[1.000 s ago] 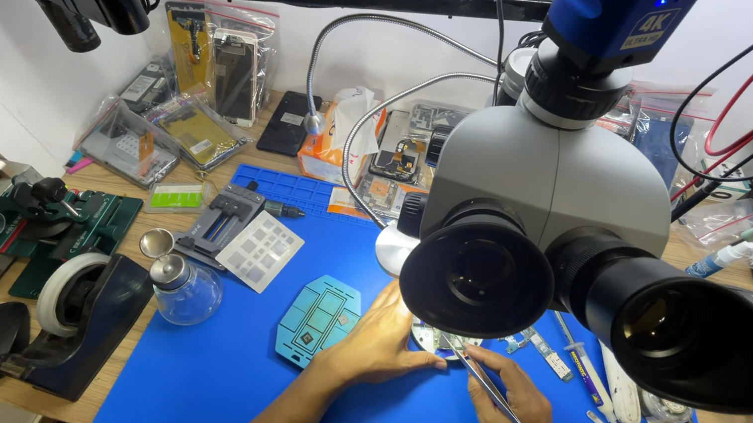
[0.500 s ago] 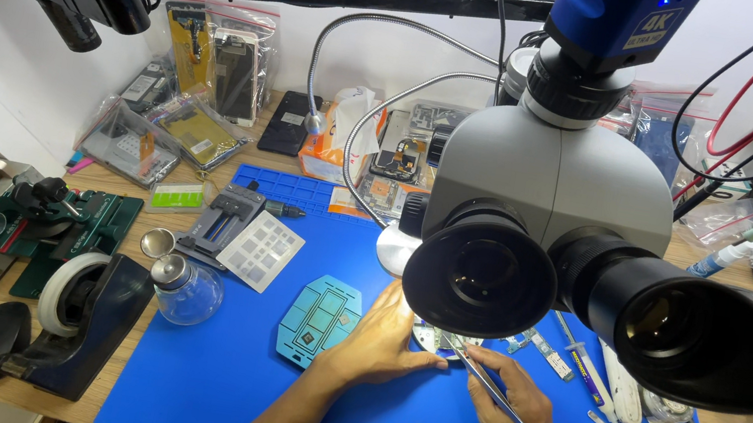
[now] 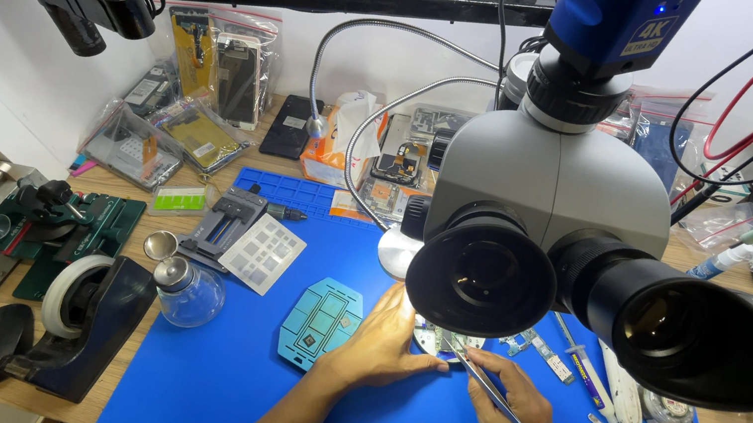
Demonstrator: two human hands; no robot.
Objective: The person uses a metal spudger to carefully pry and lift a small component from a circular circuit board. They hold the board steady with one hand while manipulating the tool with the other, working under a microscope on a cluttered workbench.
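My left hand (image 3: 386,344) lies flat on the blue work mat (image 3: 209,376), its fingertips pressing on a small shiny circuit part (image 3: 437,340) under the microscope. My right hand (image 3: 513,414) holds thin metal tweezers (image 3: 494,393) whose tip meets that part. The microscope's two black eyepieces (image 3: 584,300) hang over the spot and hide most of the part. A teal hexagonal stencil plate (image 3: 321,322) lies just left of my left hand.
A glass bottle (image 3: 186,290), a tape dispenser (image 3: 57,322) and a green holder (image 3: 67,223) stand on the left. Several tools and tweezers (image 3: 602,378) lie to the right. Bagged parts, phones and cables crowd the back of the bench.
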